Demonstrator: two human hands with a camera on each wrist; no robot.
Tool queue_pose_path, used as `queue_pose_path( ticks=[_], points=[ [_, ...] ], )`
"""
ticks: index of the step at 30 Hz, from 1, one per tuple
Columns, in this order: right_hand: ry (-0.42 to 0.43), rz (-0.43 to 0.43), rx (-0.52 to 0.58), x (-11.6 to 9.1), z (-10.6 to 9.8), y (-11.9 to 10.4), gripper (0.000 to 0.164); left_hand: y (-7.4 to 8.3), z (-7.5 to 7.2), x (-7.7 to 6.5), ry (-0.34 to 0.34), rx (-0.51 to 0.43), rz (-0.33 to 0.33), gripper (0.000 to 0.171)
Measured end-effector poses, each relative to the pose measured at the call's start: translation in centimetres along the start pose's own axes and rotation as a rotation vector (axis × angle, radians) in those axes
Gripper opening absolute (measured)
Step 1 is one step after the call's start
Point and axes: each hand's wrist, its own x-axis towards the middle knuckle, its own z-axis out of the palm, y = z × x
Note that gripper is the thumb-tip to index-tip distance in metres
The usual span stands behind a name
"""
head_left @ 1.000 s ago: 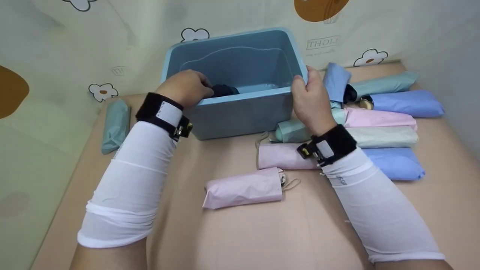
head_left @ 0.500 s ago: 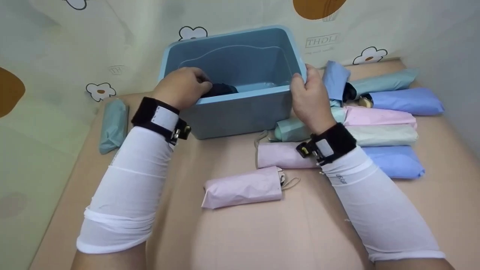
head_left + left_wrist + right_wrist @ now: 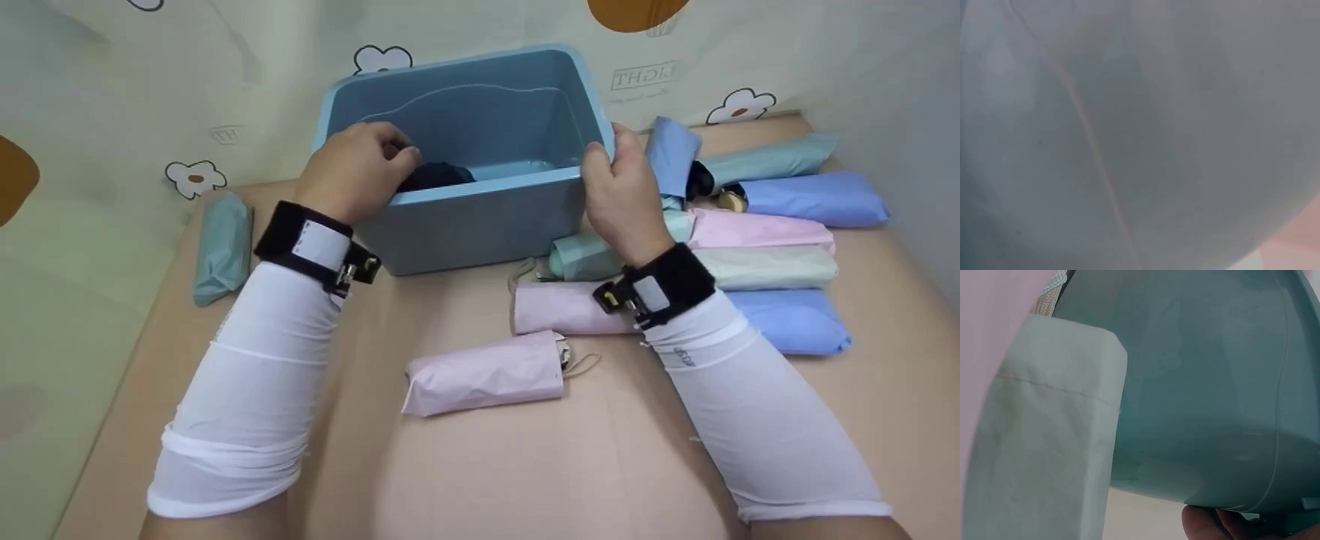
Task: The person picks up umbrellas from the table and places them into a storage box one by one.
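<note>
A blue plastic storage box (image 3: 487,221) stands on the pale cloth. My right hand (image 3: 626,191) grips its right front corner at the rim, thumb on the near side; its fingertips (image 3: 1204,523) show at the box in the right wrist view. My left hand (image 3: 352,169) reaches over the left front rim with fingers bent into the box. Beside its thumb lies a dark fabric bundle (image 3: 442,175) inside; whether the fingers hold it is hidden. The left wrist view shows only the box wall (image 3: 1145,135).
A sleeved pink folding umbrella (image 3: 487,375) lies in front of the box. Several sleeved umbrellas lie at the right, among them a blue one (image 3: 817,201) and a pale green one (image 3: 776,268). A green sleeved one (image 3: 223,247) lies left. A patterned curtain (image 3: 262,75) hangs behind.
My left hand has drawn slightly left and up over the rim, so more of the dark bundle shows. My right hand keeps its grip on the box corner. The camera has shifted slightly.
</note>
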Motion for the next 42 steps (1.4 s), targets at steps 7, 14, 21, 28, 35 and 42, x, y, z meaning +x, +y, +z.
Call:
queue_pose_path(
  ticks=[7,14,21,28,35,42],
  points=[
    [-0.005,0.022,-0.012,-0.1,0.0,-0.1,0.051,-0.3,0.1,-0.4,0.103,-0.07,0.023,0.04],
    [-0.005,0.037,-0.032,-0.1,0.0,-0.2,0.052,-0.7,0.8,-1.0,0.259,-0.146,0.108,0.032],
    [0.001,0.021,-0.017,-0.1,0.1,0.0,0.051,-1.1,1.6,-1.7,0.369,-0.136,0.182,0.028],
    [0.001,-0.007,0.005,-0.1,0.1,0.0,0.051,-1.4,2.4,-2.8,0.41,-0.096,0.272,0.026],
    [-0.001,0.028,-0.013,-0.2,0.1,-0.2,0.051,-0.7,3.1,-4.7,0.456,-0.13,0.376,0.027],
    [-0.006,0.026,-0.017,-0.2,0.1,-0.1,0.052,0.7,4.1,-6.9,0.425,-0.128,0.474,0.033]
  ],
)
